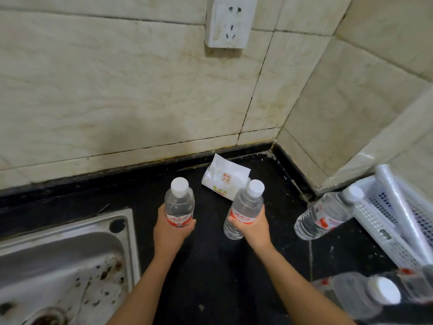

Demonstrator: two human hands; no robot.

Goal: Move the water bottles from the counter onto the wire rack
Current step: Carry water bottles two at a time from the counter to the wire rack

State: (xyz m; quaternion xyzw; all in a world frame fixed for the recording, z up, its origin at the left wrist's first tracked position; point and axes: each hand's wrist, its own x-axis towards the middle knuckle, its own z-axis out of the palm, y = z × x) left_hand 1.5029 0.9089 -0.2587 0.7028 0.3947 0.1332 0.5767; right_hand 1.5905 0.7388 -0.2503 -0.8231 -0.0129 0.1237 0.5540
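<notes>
Clear plastic water bottles with white caps sit in both hands, over the black counter (210, 273). The left hand (169, 231) wraps its fingers and thumb round the lower half of the left bottle (179, 202), so cap and shoulder stand above the grip. The right hand (254, 227) holds the right bottle (244, 209) at its label band; the neck rises above the fingers and the base shows below them, tilted slightly leftward. Each carries a red-and-white label with red script too small to read.

Right of the right hand, well apart from it, a third bottle (325, 214) with the same label is just beside the white rack (384, 231), its cap against the rack's edge. A fourth bottle (365, 294), blurred, lies nearer the camera at the lower right.

Beyond both grips, near the wall, a white tissue pack (225, 181) bears the red characters 匠心之作; the green print below is unreadable. Left of the left hand is a stained steel sink (70, 254). A white wall socket (226, 22) sits high above.
</notes>
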